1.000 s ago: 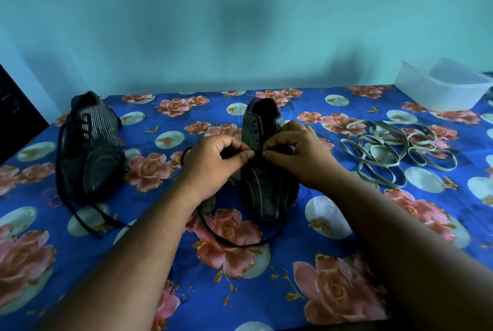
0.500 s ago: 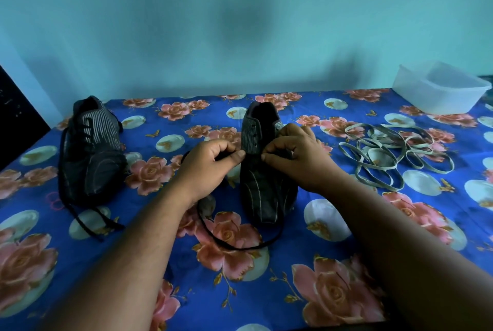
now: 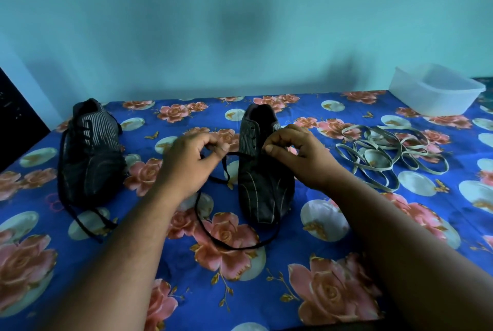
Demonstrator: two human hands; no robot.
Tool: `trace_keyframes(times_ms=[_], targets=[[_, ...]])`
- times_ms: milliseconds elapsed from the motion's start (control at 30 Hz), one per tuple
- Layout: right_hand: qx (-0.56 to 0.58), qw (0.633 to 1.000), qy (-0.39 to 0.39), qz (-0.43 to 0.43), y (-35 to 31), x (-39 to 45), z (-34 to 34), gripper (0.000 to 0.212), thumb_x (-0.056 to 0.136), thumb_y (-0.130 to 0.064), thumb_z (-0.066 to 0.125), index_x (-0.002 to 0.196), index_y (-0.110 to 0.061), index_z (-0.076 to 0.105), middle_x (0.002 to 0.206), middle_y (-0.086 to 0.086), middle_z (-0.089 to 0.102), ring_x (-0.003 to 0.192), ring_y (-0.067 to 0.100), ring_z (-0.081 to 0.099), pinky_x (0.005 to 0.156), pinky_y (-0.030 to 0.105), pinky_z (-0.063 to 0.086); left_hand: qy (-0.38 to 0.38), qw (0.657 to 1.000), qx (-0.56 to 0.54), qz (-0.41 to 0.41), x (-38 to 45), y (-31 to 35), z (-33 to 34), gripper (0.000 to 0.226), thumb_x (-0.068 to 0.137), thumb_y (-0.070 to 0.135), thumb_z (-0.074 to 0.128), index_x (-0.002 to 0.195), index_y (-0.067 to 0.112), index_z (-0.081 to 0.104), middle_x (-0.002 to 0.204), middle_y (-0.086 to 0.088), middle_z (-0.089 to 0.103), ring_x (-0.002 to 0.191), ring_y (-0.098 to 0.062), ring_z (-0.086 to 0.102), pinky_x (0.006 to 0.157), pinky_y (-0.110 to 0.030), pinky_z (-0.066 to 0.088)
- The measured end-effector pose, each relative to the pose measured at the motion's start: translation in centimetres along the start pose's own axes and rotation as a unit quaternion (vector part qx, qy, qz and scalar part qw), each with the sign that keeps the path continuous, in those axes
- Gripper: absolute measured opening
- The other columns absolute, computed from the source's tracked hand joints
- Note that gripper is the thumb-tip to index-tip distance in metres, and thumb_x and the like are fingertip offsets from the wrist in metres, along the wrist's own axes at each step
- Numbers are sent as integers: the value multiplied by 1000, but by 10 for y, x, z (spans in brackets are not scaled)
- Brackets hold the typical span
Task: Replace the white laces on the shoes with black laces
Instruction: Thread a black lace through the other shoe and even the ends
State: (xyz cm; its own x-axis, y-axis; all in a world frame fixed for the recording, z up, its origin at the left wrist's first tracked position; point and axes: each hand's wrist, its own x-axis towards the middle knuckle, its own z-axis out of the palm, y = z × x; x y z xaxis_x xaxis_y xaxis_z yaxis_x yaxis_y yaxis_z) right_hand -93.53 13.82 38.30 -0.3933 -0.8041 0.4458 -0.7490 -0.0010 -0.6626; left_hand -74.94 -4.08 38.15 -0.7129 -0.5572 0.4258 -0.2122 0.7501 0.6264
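A dark striped shoe (image 3: 262, 186) stands in the middle of the table, toe towards me. My left hand (image 3: 186, 162) pinches a black lace (image 3: 226, 246) just left of the shoe's eyelets, and the lace runs from there across to the shoe. Its slack loops down over the cloth in front of the toe. My right hand (image 3: 301, 154) is at the shoe's right eyelet flap with fingers curled, pinching the flap or the lace there. A second dark shoe (image 3: 90, 154) with black laces threaded lies at the left. The removed white laces (image 3: 386, 154) lie piled at the right.
A translucent plastic tub (image 3: 434, 90) stands at the back right corner. The table carries a blue floral cloth (image 3: 320, 277) and meets a teal wall behind. Loose black lace ends trail from the left shoe towards the front.
My hands have drawn apart, the left one moving left and pulling a stretch of black lace out from the shoe. The shoes have stayed in place.
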Motion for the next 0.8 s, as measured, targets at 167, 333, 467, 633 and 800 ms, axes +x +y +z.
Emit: trace_keyframes(times_ms=[167,333,467,633,800], targets=[[17,1000,27,3,-2,0,-5,4,95,-17,68,95,-16,73,80,-14,58,81,0,51,72,10,36,-30,981,135,-138,1,-10,-39,61,86,74,53,75,15,61,68,-4,63,65,-26,62,60,-38,47],[10,1000,30,4,-1,1,-2,5,95,-21,68,93,-20,72,79,-6,60,80,6,52,71,14,37,-214,936,210,-184,-5,-11,-40,61,70,78,69,75,17,66,71,1,64,67,-18,60,59,-31,39],[33,998,59,17,-2,1,-5,4,96,-19,69,94,-19,73,73,-13,57,75,3,53,70,14,39,-212,941,188,-184,-3,-10,-39,20,84,41,80,78,25,71,76,14,65,75,-12,64,63,-32,50],[54,994,100,2,-9,1,-5,4,97,-29,68,94,-27,71,77,-8,63,75,10,56,68,26,43,-166,974,-52,-143,-4,4,-51,16,91,17,73,75,15,68,71,-2,70,64,-14,56,64,-35,44],[-50,992,27,-112,-29,-6,-1,47,92,-58,58,131,-34,64,108,-10,58,108,17,51,95,32,40,-186,941,-282,-34,-11,33,-45,11,80,15,73,81,6,68,74,-6,70,71,-13,64,69,-22,52]])
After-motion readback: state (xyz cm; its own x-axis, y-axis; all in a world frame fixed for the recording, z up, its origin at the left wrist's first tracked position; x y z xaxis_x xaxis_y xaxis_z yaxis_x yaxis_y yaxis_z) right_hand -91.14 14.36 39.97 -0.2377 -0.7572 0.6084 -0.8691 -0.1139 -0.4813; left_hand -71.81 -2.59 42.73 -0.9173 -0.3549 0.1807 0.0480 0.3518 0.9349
